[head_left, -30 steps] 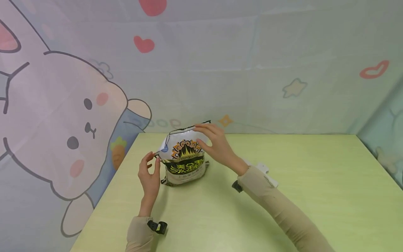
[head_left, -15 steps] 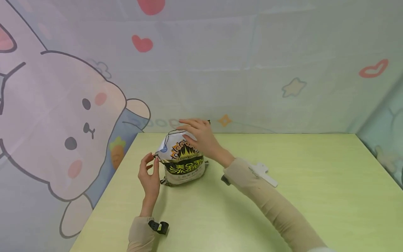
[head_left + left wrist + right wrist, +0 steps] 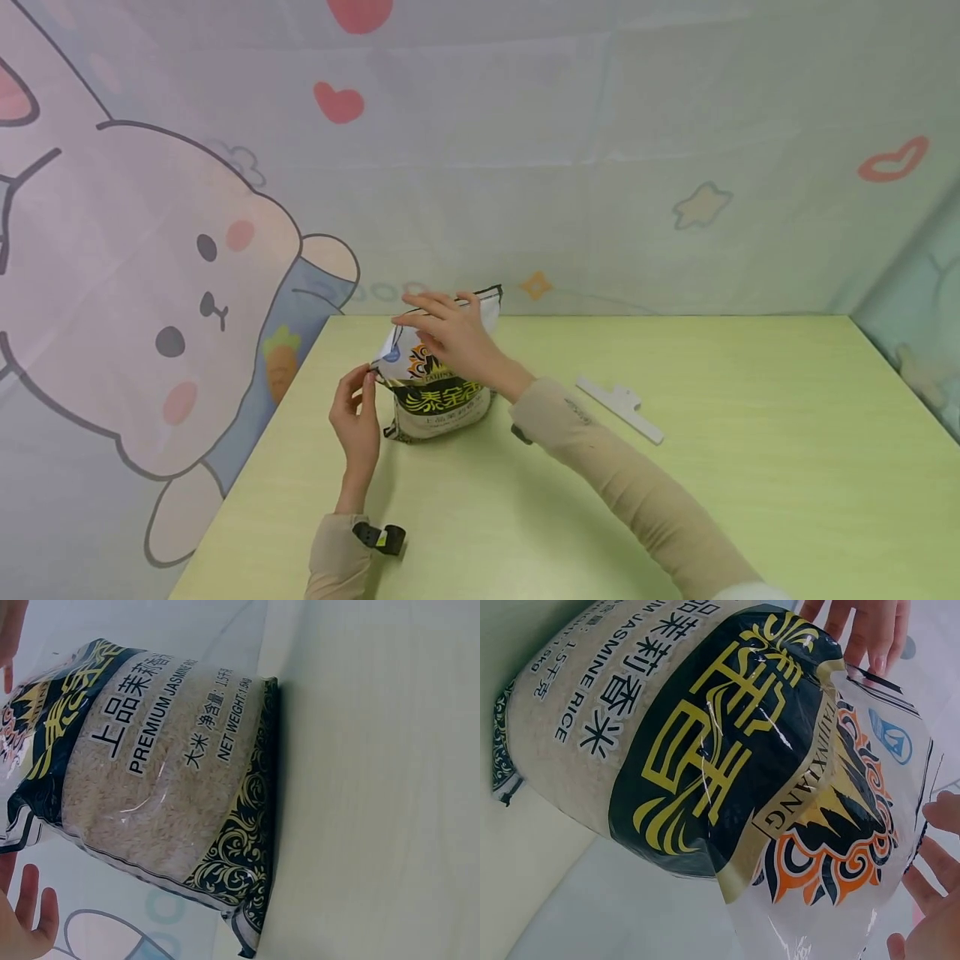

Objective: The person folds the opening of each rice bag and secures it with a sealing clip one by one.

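A clear-and-black printed bag of jasmine rice (image 3: pixel 442 408) stands upright on the table, its grains visible through the lower part in the left wrist view. My left hand (image 3: pixel 356 421) pinches the bag's upper left corner between thumb and fingers. Over the top edge reaches my right hand (image 3: pixel 457 337), fingers extended, thumb apart on the front side, covering part of the printed emblem. In the right wrist view, fingertips of the right hand (image 3: pixel 937 900) touch or nearly touch the top edge; whether they press on it I cannot tell.
A white long-jawed bag clip (image 3: pixel 621 408) lies on the pale green table (image 3: pixel 750 483), right of the bag. Behind the table hangs a cloth backdrop (image 3: pixel 600 208) printed with a rabbit and hearts.
My right hand has slid leftward along the bag's top, uncovering its upper right corner and the whole clip. The left hand stays at the left corner; the bag keeps its place.
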Available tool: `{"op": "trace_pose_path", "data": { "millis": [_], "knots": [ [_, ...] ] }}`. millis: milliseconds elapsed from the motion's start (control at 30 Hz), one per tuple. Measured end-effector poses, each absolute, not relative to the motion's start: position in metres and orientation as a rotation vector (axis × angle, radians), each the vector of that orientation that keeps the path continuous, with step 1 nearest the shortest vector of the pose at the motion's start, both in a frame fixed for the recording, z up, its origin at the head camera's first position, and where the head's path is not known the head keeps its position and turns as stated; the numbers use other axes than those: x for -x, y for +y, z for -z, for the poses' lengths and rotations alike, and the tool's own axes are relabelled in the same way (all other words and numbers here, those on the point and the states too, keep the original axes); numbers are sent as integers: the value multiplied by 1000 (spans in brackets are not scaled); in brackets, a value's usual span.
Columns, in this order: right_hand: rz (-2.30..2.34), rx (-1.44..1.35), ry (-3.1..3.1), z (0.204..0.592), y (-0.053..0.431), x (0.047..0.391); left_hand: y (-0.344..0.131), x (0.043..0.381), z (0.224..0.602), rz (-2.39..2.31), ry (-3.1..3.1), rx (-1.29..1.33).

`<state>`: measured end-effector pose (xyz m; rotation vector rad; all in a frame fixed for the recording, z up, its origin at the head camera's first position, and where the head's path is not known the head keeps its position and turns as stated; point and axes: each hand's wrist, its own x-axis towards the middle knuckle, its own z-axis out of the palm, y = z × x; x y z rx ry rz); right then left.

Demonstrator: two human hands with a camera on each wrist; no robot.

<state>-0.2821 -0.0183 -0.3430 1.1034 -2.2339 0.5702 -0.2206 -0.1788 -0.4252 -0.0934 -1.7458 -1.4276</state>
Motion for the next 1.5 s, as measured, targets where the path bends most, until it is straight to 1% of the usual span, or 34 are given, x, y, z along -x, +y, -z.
{"op": "trace_pose_path", "data": {
  "millis": [267,467,733,1033,1500],
  "knots": [
    [-570,-1119,-2257,343,-25,284,-187,226,427,1598,-1687,178],
    [-567,-1148,-2268,343,-29,284,-197,236,440,1780,-1634,248],
    [-556,-1146,-2265,345,-27,284,-201,236,439,1936,-1667,174],
    [-527,-1146,-2218,348,-27,286,-200,242,431,1883,-1762,39],
    [-502,-1083,-2199,350,-37,284,-195,250,426,1895,-1724,78]
  ]
}}
